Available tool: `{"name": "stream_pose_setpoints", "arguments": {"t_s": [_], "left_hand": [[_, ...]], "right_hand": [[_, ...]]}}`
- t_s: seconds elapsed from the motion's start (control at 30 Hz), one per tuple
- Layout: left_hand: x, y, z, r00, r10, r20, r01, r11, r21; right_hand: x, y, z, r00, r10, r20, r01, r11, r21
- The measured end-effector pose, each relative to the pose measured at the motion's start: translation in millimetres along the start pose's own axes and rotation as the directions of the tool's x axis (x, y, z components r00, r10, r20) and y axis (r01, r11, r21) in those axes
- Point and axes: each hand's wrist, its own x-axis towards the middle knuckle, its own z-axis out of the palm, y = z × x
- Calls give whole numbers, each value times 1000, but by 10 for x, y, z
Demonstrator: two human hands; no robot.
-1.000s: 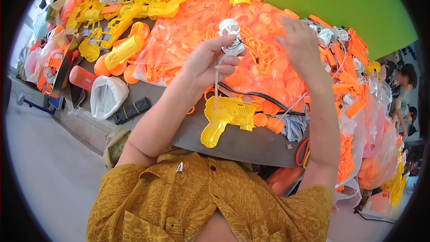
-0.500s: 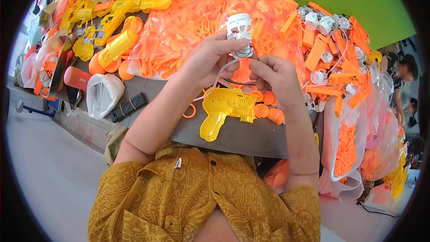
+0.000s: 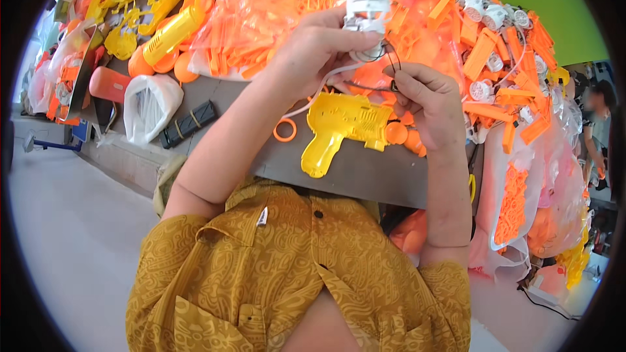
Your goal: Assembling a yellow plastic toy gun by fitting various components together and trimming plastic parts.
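A white bag (image 3: 173, 98) is standing at the left of the table (image 3: 385, 176), a black block (image 3: 188, 124) is lying just beside it, and an orange ring (image 3: 284, 130) is lying farther right. A pale tube (image 3: 318, 96) is curving from the white unit down past the left wrist.

The left hand (image 3: 319, 49) is gripping the white unit (image 3: 368, 6), thumb across its lower part and fingers curling behind, holding it up above the table. The unit is looking light and stiff, probably smooth plastic; its lower body seems the safest hold, leaving the slotted upper part unsqueezed. Its long axis is running nearly upright in the view, the wide round end pointing away from the person.

Below the hands, a yellow shell (image 3: 342, 127) is lying with its handle pointing toward the person, its body running rightward.

Thin dark wires (image 3: 395, 57) are hanging at the unit's right, likely limp and easily broken. The right hand (image 3: 424, 101) is pinching them between thumb and forefinger. Beyond it, orange parts (image 3: 479, 57) are lying heaped.
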Motion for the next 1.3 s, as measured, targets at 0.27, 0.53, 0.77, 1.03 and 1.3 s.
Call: {"name": "stream_pose_setpoints", "arguments": {"t_s": [0.27,0.53,0.77,1.03,1.3], "left_hand": [[-60,-117,-54,974,51,220,-166,825,541],[-218,-586,-248,990,57,133,-121,832,542],[-348,-852,-283,985,160,-70,-79,763,642],[-321,-821,-223,982,169,-90,-72,760,646],[-320,-797,-254,991,112,-77,-41,786,617]], "right_hand": [[-281,209,176,984,-164,76,178,813,-555],[-496,771,281,964,-130,-232,20,904,-426],[-497,1022,391,831,-382,-405,149,853,-499],[-466,1076,442,774,-459,-437,215,839,-500],[-455,1058,467,728,-661,-182,217,473,-854]]}}
